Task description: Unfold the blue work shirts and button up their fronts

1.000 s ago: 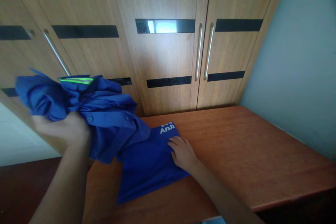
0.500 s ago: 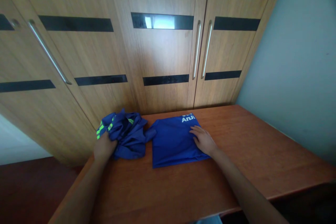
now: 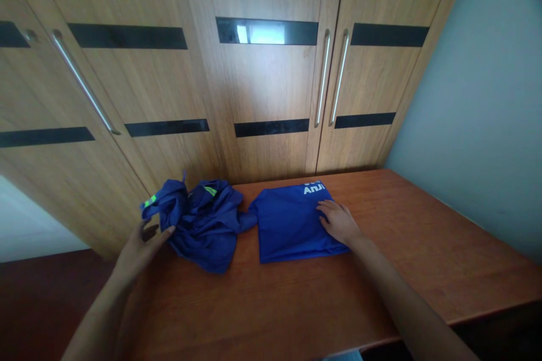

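Note:
A folded blue garment (image 3: 292, 223) with white lettering lies flat on the reddish wooden table (image 3: 381, 259). My right hand (image 3: 339, 223) rests flat on its right part, fingers stretched out. To its left sits a crumpled blue garment (image 3: 201, 220) with neon-green stripes, touching the folded one by a sleeve. My left hand (image 3: 141, 245) is at the crumpled garment's left edge, fingers apart, holding nothing.
Tall wooden wardrobe doors (image 3: 262, 84) with black strips and long metal handles (image 3: 332, 76) stand right behind the table. A pale wall (image 3: 486, 96) runs along the table's right side. Dark floor (image 3: 38, 299) shows at the lower left.
My left hand carried the crumpled garment from mid-air down onto the table's left part and let go of it. My right hand stayed on the folded garment.

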{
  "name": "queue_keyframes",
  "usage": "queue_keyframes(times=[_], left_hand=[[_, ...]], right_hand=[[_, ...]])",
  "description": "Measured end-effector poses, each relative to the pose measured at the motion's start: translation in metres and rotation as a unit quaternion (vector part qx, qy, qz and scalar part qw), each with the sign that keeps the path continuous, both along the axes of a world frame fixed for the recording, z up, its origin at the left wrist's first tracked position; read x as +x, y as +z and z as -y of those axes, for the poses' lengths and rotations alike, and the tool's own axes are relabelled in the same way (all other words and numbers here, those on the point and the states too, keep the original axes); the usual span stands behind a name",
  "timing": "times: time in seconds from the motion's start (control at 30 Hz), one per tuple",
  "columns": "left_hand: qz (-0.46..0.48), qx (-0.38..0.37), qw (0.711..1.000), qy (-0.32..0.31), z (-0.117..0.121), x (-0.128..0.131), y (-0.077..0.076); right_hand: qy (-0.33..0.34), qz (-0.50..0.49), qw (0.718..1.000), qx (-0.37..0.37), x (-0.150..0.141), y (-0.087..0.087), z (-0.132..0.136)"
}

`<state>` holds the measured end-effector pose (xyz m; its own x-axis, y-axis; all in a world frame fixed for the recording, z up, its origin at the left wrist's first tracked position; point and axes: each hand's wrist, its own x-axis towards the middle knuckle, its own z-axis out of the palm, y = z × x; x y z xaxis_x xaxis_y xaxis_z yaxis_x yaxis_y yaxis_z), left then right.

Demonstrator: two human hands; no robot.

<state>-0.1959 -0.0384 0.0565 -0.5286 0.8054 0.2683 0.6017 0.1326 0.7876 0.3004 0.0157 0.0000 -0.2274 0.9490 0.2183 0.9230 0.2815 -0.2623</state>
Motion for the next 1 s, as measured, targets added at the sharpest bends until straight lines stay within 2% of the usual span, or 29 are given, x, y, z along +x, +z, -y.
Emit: queue_keyframes(times=[0.07, 0.13, 0.2, 0.3, 0.43, 0.53, 0.7, 0.77, 0.87, 1.0], left_hand=[[-0.021, 0.014, 0.997, 0.072, 0.01, 0.001, -0.001], [-0.066, 0.061, 0.988, 0.126, 0.02, 0.009, 0.001], [-0.132, 0.126, 0.975, 0.126, 0.028, 0.025, 0.005], [-0.199, 0.204, 0.958, 0.038, 0.033, 0.06, 0.013], [-0.203, 0.222, 0.948, -0.102, 0.033, 0.108, 0.017], [-0.151, 0.179, 0.952, -0.196, 0.032, 0.139, 0.013], [-0.009, 0.026, 0.95, -0.311, 0.03, 0.178, -0.007], [0.044, -0.022, 0.946, -0.321, 0.027, 0.189, -0.019], [0.128, -0.057, 0.939, -0.315, 0.019, 0.203, -0.036], [0.329, -0.077, 0.895, -0.291, 0.007, 0.218, -0.047]], right_hand=[[-0.017, 0.025, 1.0, -0.004, -0.007, 0.007, 0.007], [0.006, 0.024, 1.0, -0.006, -0.018, 0.013, 0.017], [0.066, 0.006, 0.998, -0.022, -0.03, 0.016, 0.029], [0.144, -0.013, 0.987, -0.064, -0.042, 0.015, 0.042], [0.14, -0.009, 0.989, -0.055, -0.047, 0.01, 0.043], [0.123, -0.009, 0.992, -0.034, -0.047, 0.009, 0.04], [0.115, 0.02, 0.993, -0.018, -0.055, 0.01, 0.048], [0.097, 0.025, 0.995, -0.01, -0.06, 0.012, 0.051], [0.073, 0.042, 0.996, -0.004, -0.069, 0.014, 0.051], [0.044, 0.068, 0.997, -0.004, -0.081, 0.016, 0.046]])
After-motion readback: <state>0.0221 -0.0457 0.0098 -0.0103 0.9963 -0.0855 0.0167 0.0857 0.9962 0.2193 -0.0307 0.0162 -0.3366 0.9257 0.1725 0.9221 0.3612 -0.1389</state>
